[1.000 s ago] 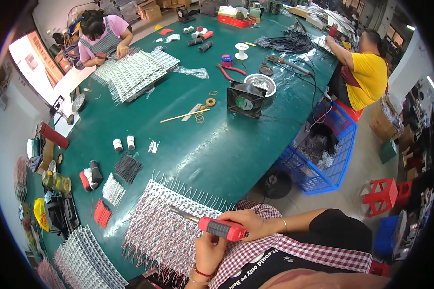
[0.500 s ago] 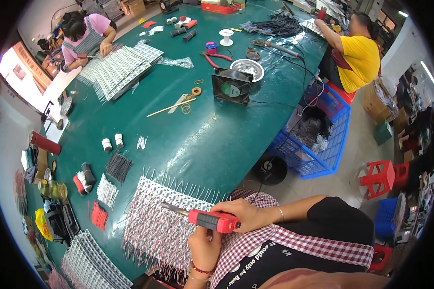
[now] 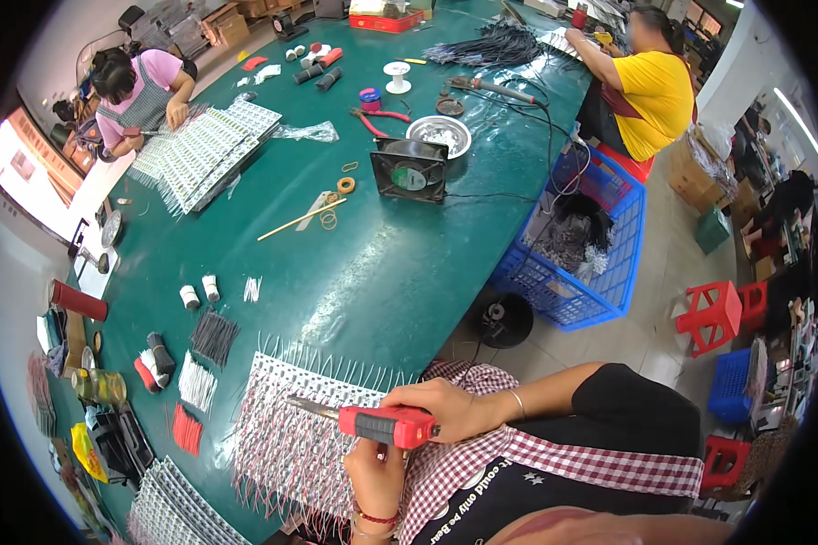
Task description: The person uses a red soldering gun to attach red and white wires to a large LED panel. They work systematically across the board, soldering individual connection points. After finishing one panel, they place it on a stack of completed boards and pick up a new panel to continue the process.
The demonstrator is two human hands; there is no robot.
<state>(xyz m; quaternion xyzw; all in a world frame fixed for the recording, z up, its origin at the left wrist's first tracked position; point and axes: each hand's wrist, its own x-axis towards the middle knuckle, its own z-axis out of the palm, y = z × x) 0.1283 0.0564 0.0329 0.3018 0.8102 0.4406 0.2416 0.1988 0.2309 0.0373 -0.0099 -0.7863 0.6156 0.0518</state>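
My right hand point(image 3: 441, 409) grips a tool point(image 3: 386, 425) with a red-and-black handle and a long, tapering metal end pointing left. Just below the handle is my left hand point(image 3: 375, 481), its fingers drawn together; the tool hides their tips and whatever they may hold. Under the tool, at the table's near edge, lies a white panel of small circuit boards point(image 3: 286, 386). Rows of fine red and white wires stick out from it, and pale wires stand along its far edge.
Bundles of black wires point(image 3: 214, 338), white wires point(image 3: 197, 381) and red wires point(image 3: 187, 430) lie left of the panel. A small fan point(image 3: 410, 170) stands farther back. Two co-workers sit across the green table point(image 3: 336, 282). A blue crate point(image 3: 600, 291) is on the floor to the right.
The view has shifted slightly, so the table's far things sit a little more to the left. Both hands and the tool keep nearly the same place over the panel.
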